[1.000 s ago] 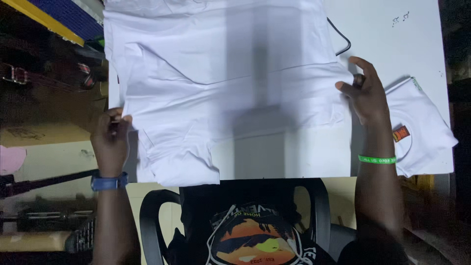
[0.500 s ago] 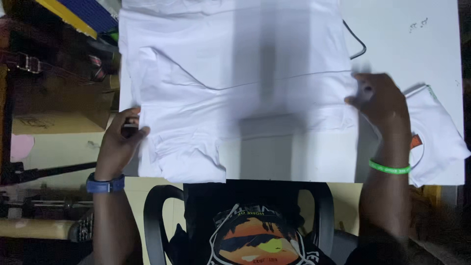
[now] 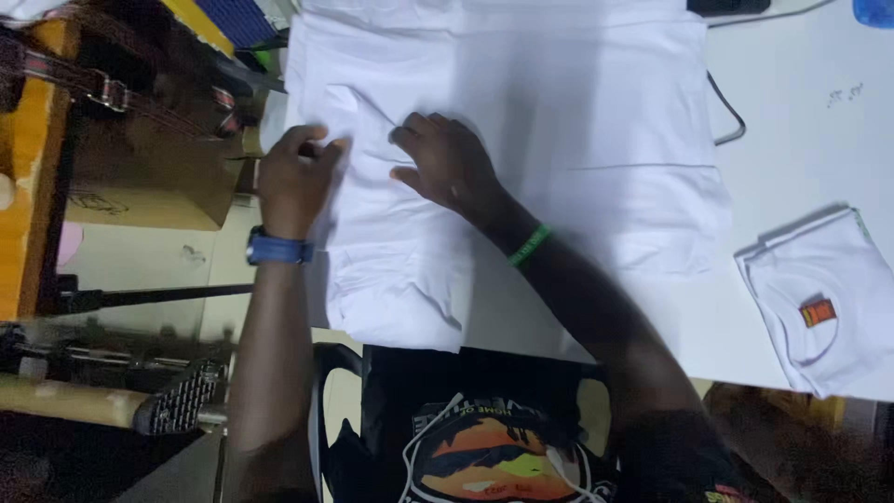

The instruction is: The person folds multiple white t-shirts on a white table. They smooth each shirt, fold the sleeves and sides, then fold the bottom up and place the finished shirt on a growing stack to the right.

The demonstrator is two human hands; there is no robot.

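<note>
Spread flat across the white surface [image 3: 819, 140] near its left edge: a white cotton T-shirt [image 3: 521, 140], easy to crease. Left hand [image 3: 293, 177] pinching the cloth's sleeve fold, right hand [image 3: 447, 163] open and pressing flat beside it to pin the fabric.

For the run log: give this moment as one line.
left hand: on white shirt edge | right hand: flat on shirt | folded shirt: apart, right

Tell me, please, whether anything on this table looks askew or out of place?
Nothing is damaged or spilled. The white shirt lies rumpled along its left edge, under the left hand and right hand, and its lower corner overhangs the table.
</note>
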